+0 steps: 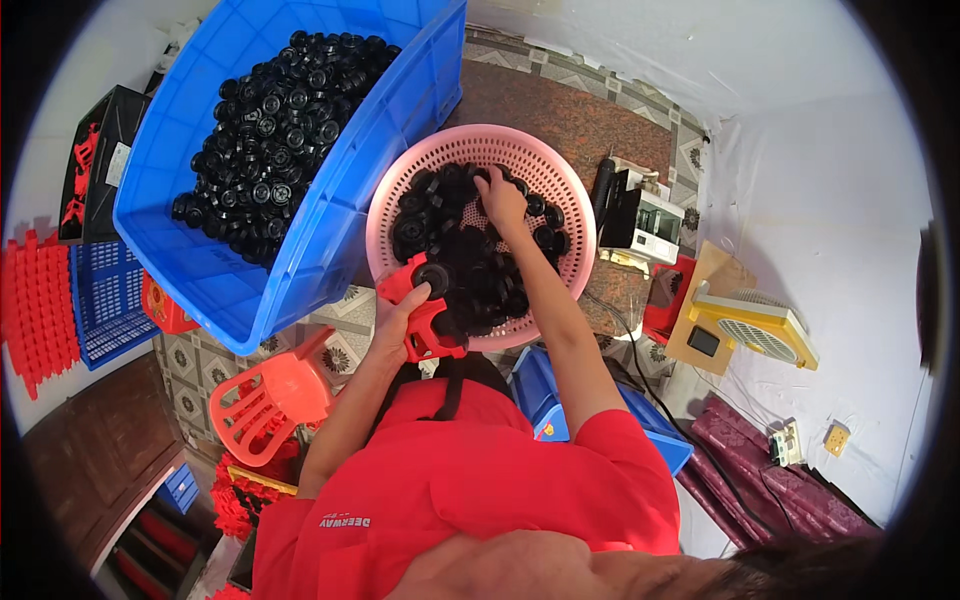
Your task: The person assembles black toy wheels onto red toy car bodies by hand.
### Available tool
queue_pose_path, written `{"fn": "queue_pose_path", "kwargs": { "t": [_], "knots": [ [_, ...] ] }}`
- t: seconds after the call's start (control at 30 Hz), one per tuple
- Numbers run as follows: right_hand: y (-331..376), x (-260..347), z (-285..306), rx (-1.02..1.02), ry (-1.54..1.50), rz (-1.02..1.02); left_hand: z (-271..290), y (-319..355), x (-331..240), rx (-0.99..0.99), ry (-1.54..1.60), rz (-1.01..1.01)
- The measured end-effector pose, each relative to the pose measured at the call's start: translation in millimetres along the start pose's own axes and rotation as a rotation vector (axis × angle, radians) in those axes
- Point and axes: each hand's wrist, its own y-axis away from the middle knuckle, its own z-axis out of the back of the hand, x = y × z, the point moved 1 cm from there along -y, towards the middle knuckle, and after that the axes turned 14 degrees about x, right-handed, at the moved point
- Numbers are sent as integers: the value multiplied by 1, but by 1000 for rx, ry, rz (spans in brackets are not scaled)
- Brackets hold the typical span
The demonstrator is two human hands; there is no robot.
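My left hand [394, 322] is closed around a red plastic toy car body [428, 332], held over the near left rim of a pink perforated basket [553, 157]. A black toy wheel [432, 278] sits at the far end of the car body, by my thumb. My right hand [504, 203] reaches into the basket at its far side, touching the black wheels [470, 250] heaped there. Its fingers look apart, the tips partly lost among the wheels, and no wheel shows lifted in them.
Left of the basket, a large blue tub [330, 225] holds many black wheels. A small white-and-black machine [645, 222] stands right of it, near a yellow fan [755, 325]. Behind at left are a red plastic chair [270, 395] and stacked red parts [38, 310]. A blue bin [650, 425] sits beside me.
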Motion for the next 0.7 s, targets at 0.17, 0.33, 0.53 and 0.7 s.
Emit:
{"fn": "queue_pose_path", "kwargs": {
  "t": [0.17,0.33,0.53,0.7],
  "knots": [
    [2,-24,-15,-73,41,-116,3,-16,-8,-74,-11,-126],
    [67,-21,14,42,-695,73,-8,-43,-17,-154,-21,-255],
    [168,48,81,449,-1052,255,-34,-54,-29,20,-47,-185],
    [172,51,79,355,-727,294,-38,-59,-25,32,-187,-220]
  ]
}}
